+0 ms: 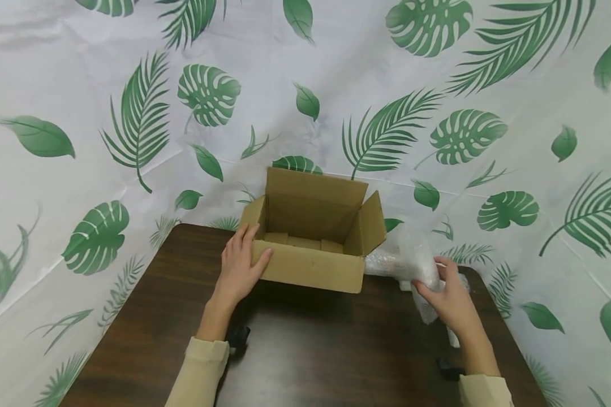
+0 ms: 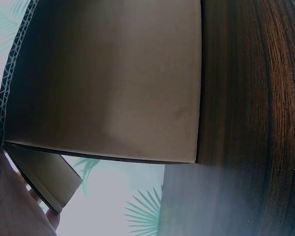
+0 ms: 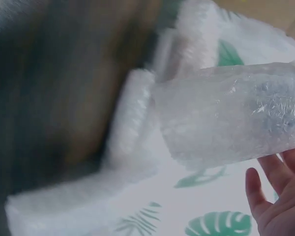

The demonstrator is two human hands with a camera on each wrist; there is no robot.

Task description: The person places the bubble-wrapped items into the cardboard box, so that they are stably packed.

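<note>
An open cardboard box (image 1: 313, 268) with raised flaps stands toward the back of the table. My left hand (image 1: 239, 263) grips its near left corner, thumb over the front flap and fingers along the left flap. In the left wrist view, the box wall (image 2: 113, 83) fills much of the picture and fingers show past a flap (image 2: 49, 177). My right hand (image 1: 448, 297) holds a bubble-wrapped bundle (image 1: 420, 263) right of the box. The right wrist view shows this clear bundle (image 3: 226, 113) between thumb and fingers; its contents are obscured by the wrap.
More bubble-wrapped pieces lie on the right of the table, including one beside the box (image 1: 384, 264) and another roll (image 3: 59, 206) in the right wrist view. The dark wooden table (image 1: 326, 350) meets a leaf-printed white cloth (image 1: 305, 73) behind.
</note>
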